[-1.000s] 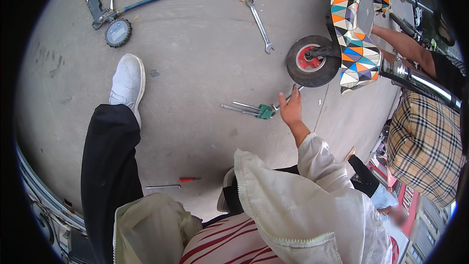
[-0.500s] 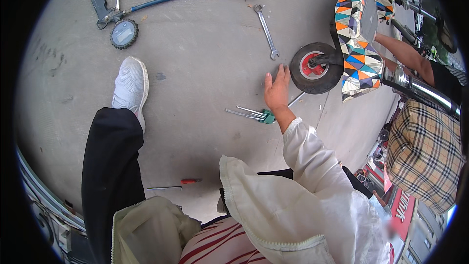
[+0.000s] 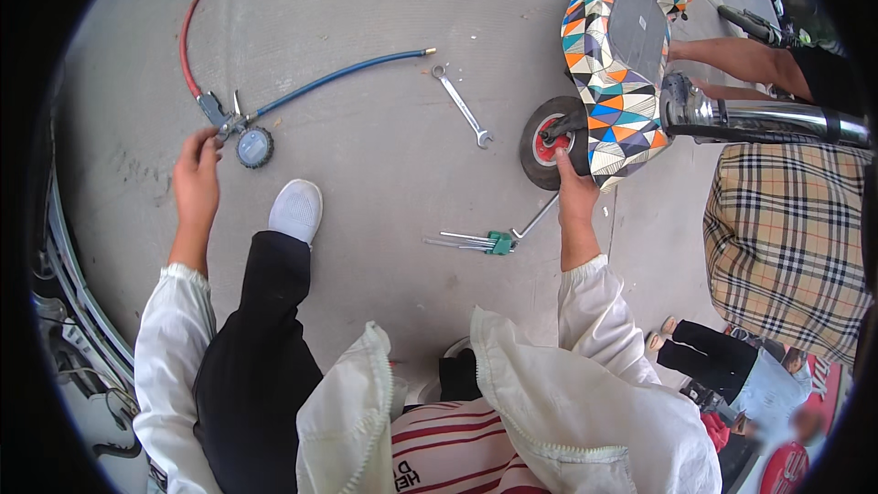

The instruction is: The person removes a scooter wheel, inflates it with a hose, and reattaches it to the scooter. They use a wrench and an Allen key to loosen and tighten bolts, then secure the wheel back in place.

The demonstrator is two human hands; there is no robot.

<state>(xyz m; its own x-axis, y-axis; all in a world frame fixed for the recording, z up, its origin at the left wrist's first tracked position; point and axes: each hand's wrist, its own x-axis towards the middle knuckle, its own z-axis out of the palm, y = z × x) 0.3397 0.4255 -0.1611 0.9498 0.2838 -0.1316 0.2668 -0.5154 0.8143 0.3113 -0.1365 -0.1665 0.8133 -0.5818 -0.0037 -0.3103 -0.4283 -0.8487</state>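
At the left, my left hand (image 3: 195, 183) reaches to the tire inflator gun (image 3: 218, 113), its thumb and bent fingers apart and the fingertips by the gun's edge. The gun has a round gauge (image 3: 254, 147) and a blue hose (image 3: 343, 69) with a brass end. My right hand (image 3: 577, 206) is on the small black wheel (image 3: 535, 151) of a scooter-like vehicle with a colourful triangle-patterned body (image 3: 608, 101). Its thumb lies by the red hub; the other fingers are mostly hidden.
A combination wrench (image 3: 464, 110) lies on the grey floor between my hands. Nearer are a green hex key holder (image 3: 499, 242) and a loose hex key (image 3: 538, 216). Another person's leg (image 3: 741, 62) is beyond the vehicle, and a plaid cover (image 3: 788, 229) is at the right.
My left hand has come into view and reached the inflator gun. My right hand has moved from the floor beside the wheel onto it. The view has shifted.
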